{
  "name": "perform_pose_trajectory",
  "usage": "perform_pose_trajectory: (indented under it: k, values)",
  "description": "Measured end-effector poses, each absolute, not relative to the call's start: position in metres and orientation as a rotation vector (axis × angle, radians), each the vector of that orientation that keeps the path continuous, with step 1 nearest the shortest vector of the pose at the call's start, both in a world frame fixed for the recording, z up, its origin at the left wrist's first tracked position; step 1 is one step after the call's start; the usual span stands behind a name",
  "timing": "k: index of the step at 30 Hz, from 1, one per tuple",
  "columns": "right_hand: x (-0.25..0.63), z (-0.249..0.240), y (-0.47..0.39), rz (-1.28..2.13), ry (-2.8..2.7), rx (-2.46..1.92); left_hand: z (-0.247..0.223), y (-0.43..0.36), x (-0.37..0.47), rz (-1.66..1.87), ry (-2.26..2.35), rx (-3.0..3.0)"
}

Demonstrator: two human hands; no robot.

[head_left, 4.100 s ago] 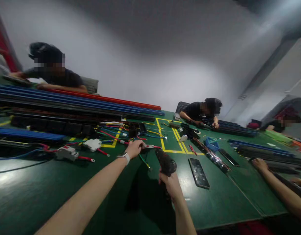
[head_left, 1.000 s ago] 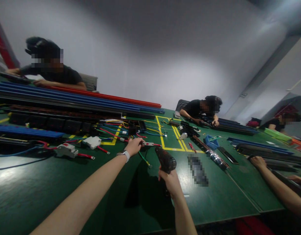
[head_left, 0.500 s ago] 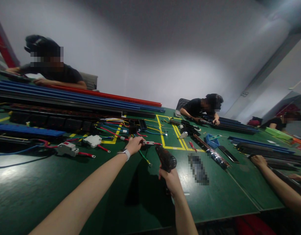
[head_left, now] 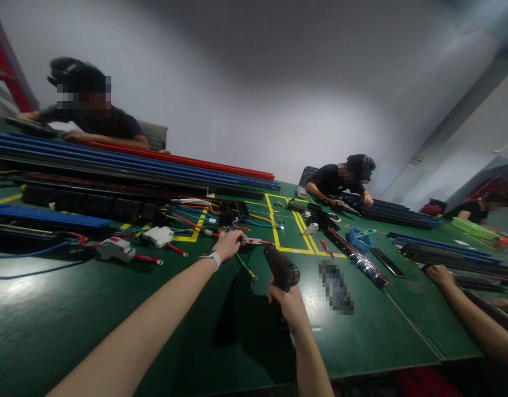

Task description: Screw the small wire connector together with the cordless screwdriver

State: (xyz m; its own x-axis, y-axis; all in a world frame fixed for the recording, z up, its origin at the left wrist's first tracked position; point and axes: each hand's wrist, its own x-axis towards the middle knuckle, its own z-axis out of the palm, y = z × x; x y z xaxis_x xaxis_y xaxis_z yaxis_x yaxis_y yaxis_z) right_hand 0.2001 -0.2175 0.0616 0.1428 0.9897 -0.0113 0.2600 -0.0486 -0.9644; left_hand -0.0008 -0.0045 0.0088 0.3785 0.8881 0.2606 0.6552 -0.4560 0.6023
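My right hand is wrapped round the grip of a black cordless drill. The drill's nose points away from me, close to the red wire by my left hand. That left hand, with a white watch at the wrist, is closed on a white circuit breaker with a red mark; my fingers cover part of it. A green-yellow wire with a metal lug hangs below. Left of the hand lie two more white circuit breakers, one nearer and one farther, with red lugged wires.
Long blue rails and a red rail line the table's far side. To the right are a blue bin, a red pen-like object and a pixelated item. A co-worker's arm reaches in at right; others sit opposite.
The whole view has shifted slightly. Both hands keep their holds, and the drill and circuit breaker stay in nearly the same positions relative to each other.
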Motion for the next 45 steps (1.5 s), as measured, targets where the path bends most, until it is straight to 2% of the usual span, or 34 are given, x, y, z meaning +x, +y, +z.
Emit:
perform_pose_trajectory:
  k: [32, 37, 45]
  values:
    - [0.196, 0.062, -0.22, 0.97, -1.229, -1.423, 0.006, -0.002, -0.001, 0.797, 1.338, 2.235]
    - [0.206, 0.061, -0.223, 0.863, -1.163, -1.447, 0.007, -0.002, -0.002, 0.812, 1.333, 2.23]
    - [0.266, 0.064, -0.192, 0.491, -1.408, -1.711, 0.008, -0.002, -0.003, 0.809, 1.299, 2.224]
